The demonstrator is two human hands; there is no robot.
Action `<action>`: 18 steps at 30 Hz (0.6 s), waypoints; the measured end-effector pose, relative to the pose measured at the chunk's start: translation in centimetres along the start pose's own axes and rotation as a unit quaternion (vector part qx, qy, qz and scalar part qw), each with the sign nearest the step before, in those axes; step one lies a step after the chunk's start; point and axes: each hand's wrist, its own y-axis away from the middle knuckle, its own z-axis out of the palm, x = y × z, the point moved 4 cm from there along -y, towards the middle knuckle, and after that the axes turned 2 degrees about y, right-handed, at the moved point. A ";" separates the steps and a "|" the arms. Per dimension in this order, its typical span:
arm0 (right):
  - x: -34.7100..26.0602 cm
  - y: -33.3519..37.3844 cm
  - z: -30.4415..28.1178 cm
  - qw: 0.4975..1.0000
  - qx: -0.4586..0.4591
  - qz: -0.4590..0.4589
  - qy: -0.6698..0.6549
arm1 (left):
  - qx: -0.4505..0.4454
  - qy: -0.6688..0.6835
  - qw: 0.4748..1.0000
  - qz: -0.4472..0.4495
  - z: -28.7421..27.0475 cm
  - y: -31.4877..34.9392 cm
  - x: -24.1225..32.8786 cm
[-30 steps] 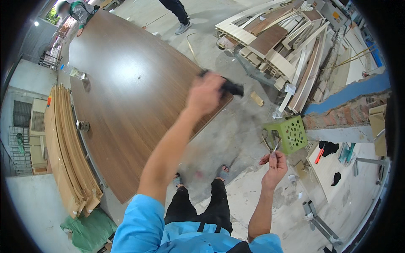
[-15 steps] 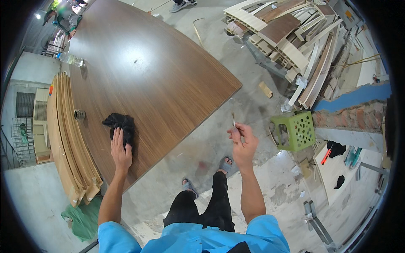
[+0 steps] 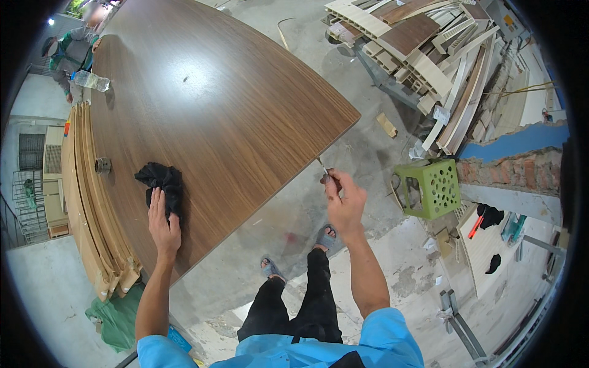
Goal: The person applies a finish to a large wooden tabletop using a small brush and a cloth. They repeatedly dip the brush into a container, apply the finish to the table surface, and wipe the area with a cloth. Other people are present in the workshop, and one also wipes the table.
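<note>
A large brown wood-grain panel (image 3: 245,141) stretches out in front of me. On its near left part lies a crumpled black cloth (image 3: 167,183). My left hand (image 3: 163,228) rests flat on the near side of this cloth, fingers stretched out. My right hand (image 3: 346,205) is closed in a pinch round a small, thin brush-like tool (image 3: 324,169). The tool's tip is at the panel's right edge, near the corner; whether it touches cannot be made out. A small round metal can (image 3: 102,165) stands on the panel, left of the cloth.
A clear plastic bottle (image 3: 91,80) stands at the panel's far left, near another person (image 3: 67,55). Long tan boards (image 3: 92,208) line the left side. To the right are a green plastic stool (image 3: 432,189) and a pile of offcut boards (image 3: 417,55).
My right hand has moved slightly left and up, bringing the tool's tip from over the floor to the panel's edge. My left hand stays at the cloth. The whole view has shifted a little.
</note>
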 end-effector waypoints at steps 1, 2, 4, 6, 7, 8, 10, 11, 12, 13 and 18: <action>0.1 -0.4 0.0 1.000 0.000 0.005 0.012 | -0.003 -0.002 1.000 -0.005 0.0 0.1 0.0; 0.2 -0.7 -0.2 1.000 0.004 0.010 0.009 | -0.005 -0.006 1.000 -0.012 0.0 0.1 -0.1; 0.6 -1.2 -0.4 1.000 0.016 0.024 -0.006 | -0.002 -0.003 1.000 -0.002 -0.1 0.2 0.0; 1.0 -1.2 -0.7 0.998 0.028 0.050 -0.034 | -0.002 -0.004 1.000 0.002 -0.2 0.2 -0.1; 0.7 -1.1 -0.7 1.000 0.020 0.015 -0.011 | -0.004 -0.005 1.000 0.002 -0.2 0.2 -0.1; 0.5 -1.0 -0.6 1.000 0.007 -0.011 0.011 | -0.003 -0.008 1.000 0.000 -0.2 0.2 -0.1; 0.0 -0.9 -0.5 0.998 -0.012 -0.052 0.036 | -0.002 -0.012 1.000 0.006 -0.3 0.2 0.0; -0.2 -1.0 -0.5 0.997 -0.020 -0.068 0.039 | 0.005 -0.014 1.000 0.009 -0.4 0.2 0.0; -0.5 -1.2 -0.5 0.994 -0.025 -0.102 0.020 | 0.002 -0.016 1.000 0.011 -0.4 0.2 0.0; -0.2 -1.7 -0.9 0.997 -0.011 -0.064 0.042 | 0.003 -0.018 1.000 0.013 -0.4 0.2 0.0; 1.4 -4.6 -3.1 0.997 0.068 0.031 0.010 | 0.004 -0.014 1.000 0.013 -0.5 0.4 -0.1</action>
